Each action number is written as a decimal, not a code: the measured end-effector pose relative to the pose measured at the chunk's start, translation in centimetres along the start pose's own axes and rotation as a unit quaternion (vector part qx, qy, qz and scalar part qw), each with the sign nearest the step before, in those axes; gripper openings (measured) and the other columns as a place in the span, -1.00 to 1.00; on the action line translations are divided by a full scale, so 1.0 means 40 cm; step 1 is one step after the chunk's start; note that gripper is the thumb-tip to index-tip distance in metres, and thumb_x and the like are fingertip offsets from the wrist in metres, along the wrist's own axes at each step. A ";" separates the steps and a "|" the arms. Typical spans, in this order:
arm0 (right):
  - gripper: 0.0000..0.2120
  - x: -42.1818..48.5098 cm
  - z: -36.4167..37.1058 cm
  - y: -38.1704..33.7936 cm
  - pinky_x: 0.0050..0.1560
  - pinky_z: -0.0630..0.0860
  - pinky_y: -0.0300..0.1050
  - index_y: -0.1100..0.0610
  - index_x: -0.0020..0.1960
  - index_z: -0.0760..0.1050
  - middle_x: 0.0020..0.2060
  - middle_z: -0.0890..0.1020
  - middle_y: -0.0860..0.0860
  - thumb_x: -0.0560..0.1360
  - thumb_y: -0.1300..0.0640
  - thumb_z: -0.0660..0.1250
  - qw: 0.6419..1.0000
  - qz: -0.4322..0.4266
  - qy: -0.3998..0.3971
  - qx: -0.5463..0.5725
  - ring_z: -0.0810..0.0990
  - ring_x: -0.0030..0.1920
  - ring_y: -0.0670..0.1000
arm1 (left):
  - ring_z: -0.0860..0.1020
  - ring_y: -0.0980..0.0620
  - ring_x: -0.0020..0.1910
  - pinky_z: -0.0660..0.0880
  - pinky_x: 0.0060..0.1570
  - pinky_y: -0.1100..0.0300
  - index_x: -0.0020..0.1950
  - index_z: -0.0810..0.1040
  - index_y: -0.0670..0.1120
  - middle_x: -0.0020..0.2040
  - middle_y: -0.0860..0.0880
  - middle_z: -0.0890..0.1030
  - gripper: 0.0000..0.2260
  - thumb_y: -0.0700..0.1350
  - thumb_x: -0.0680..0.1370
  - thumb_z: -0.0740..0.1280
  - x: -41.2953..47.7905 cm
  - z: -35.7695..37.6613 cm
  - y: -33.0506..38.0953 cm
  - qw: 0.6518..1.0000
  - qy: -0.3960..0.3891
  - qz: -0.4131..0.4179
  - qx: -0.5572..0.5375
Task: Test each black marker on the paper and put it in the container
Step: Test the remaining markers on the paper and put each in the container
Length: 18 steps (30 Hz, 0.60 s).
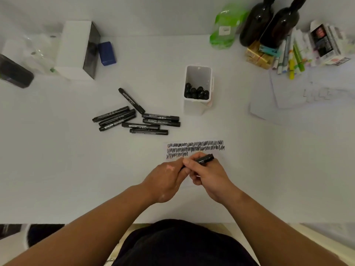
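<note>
A black marker [205, 159] lies across both my hands just below the scribbled lines on the white paper [196, 148]. My right hand [208, 177] grips its upper part. My left hand [169, 179] closes around its lower end, which is hidden by my fingers. Several loose black markers [138, 118] lie in a pile to the upper left of the paper. The white container [197, 89] stands beyond the paper with several black markers upright inside it.
A white box [75, 48] and a blue object [107, 53] sit at the back left. Dark bottles [269, 24], a green bottle [224, 27], coloured pens [292, 56] and loose sheets [311, 93] crowd the back right. The table's front edge runs just before my lap.
</note>
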State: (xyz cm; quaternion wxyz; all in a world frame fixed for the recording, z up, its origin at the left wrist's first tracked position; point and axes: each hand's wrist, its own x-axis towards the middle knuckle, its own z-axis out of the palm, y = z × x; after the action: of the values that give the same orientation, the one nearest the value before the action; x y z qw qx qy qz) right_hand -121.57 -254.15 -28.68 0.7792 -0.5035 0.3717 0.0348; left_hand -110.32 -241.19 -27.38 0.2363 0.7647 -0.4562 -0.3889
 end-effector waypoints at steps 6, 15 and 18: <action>-0.86 0.015 -0.028 0.007 -0.40 0.37 -0.17 0.08 -0.22 0.57 -0.39 0.54 0.09 0.46 0.09 0.49 0.999 -0.007 -0.026 0.026 0.46 -0.39 -0.02 | 0.58 -0.07 -0.28 0.56 -0.18 -0.04 0.29 0.45 0.04 -0.15 -0.05 0.66 -0.51 0.28 0.62 -0.08 0.010 0.034 -0.020 0.997 0.034 -0.017 0.069; -0.91 0.060 -0.072 -0.007 -0.47 0.31 -0.16 0.04 -0.27 0.65 -0.48 0.50 0.05 0.37 0.18 0.41 0.983 -0.078 0.153 0.063 0.39 -0.52 -0.01 | 0.43 0.09 -0.29 0.48 -0.20 0.16 0.33 0.38 0.02 -0.23 0.11 0.43 -0.49 0.22 0.49 0.40 0.042 0.047 -0.076 0.993 0.091 -0.065 0.040; -0.89 0.073 -0.099 0.003 -0.41 0.50 -0.11 0.06 -0.15 0.70 -0.40 0.66 0.13 0.43 0.12 0.39 0.983 -0.098 0.156 0.010 0.59 -0.42 0.05 | 0.49 -0.04 -0.09 0.51 0.01 0.09 0.41 0.41 -0.01 -0.07 0.03 0.45 -0.47 0.10 0.50 0.45 0.058 0.041 -0.118 0.983 0.143 -0.072 0.093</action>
State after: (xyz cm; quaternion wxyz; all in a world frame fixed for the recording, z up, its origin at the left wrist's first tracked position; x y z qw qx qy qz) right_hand -121.67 -258.26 -31.43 0.7159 -0.5292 0.4380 -0.1249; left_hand -108.56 -241.01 -32.59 0.1985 0.8619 -0.3959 -0.2470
